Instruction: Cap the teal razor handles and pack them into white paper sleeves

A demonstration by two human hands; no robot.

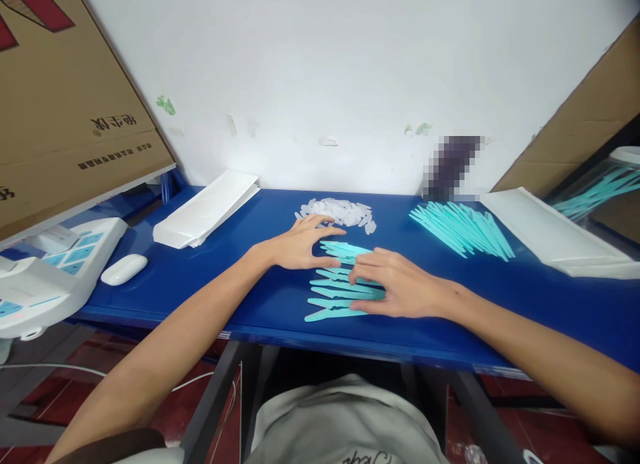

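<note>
1. A row of turquoise sticks [345, 294] is laid on the blue table [280, 304], in front of the person, with the sticks set roughly side by side and their narrow ends pointed to the left.
2. The left hand [300, 245] is held at the far left end of the row, its fingers spread and its thumb set well apart from them; the fingertips are reached toward the near edge of a heap of small white pieces [345, 212].
3. The right hand [400, 287] is placed over the right-hand ends of the sticks, its fingers bent and its thumb kept apart, lower down the row; whether any stick is pinched cannot be told, as the ends are covered by the hand.
4. The white pieces are heaped loosely beyond the row, toward the wall [310, 64].
5. A second pile of sticks [463, 231] is stacked to the right, well apart from the row, and beside it a flat white packet [550, 231] is laid.
6. At the far right, more turquoise sticks are held in a clear tub [625, 155].
7. On the left, white bags [207, 211], a white computer mouse [124, 269] and a white machine [107, 237] are seen, overlooked by a printed cardboard box [75, 111].
</note>
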